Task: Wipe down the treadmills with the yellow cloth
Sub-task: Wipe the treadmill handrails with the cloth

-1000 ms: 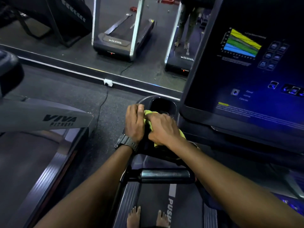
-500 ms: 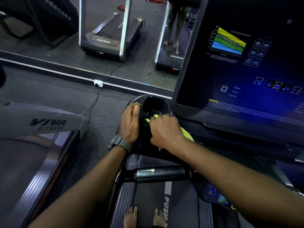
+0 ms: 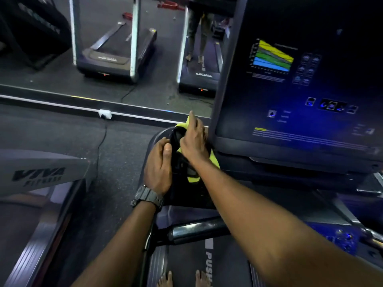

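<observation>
I stand on a dark treadmill whose big console screen point(image 3: 290, 90) fills the right side. Its black cup holder point(image 3: 157, 135) sits left of the screen. My right hand point(image 3: 193, 141) holds the yellow cloth point(image 3: 214, 160) against the holder's far rim, right beside the screen's edge, with the index finger stretched forward. Bits of cloth show beyond the fingertips and under the wrist. My left hand point(image 3: 158, 168), with a black watch on the wrist, grips the holder's left rim, thumb inside.
A chrome handlebar point(image 3: 196, 229) crosses below my arms, above the belt point(image 3: 186, 264) and my bare feet. A neighbouring grey treadmill point(image 3: 41, 172) stands at the left. A mirror point(image 3: 124, 48) ahead reflects treadmills; a cable point(image 3: 101, 141) runs along the floor.
My right hand has slid the cloth forward from the holder's near side to its far rim by the screen. My left hand stays on the left rim. The view has tilted slightly.
</observation>
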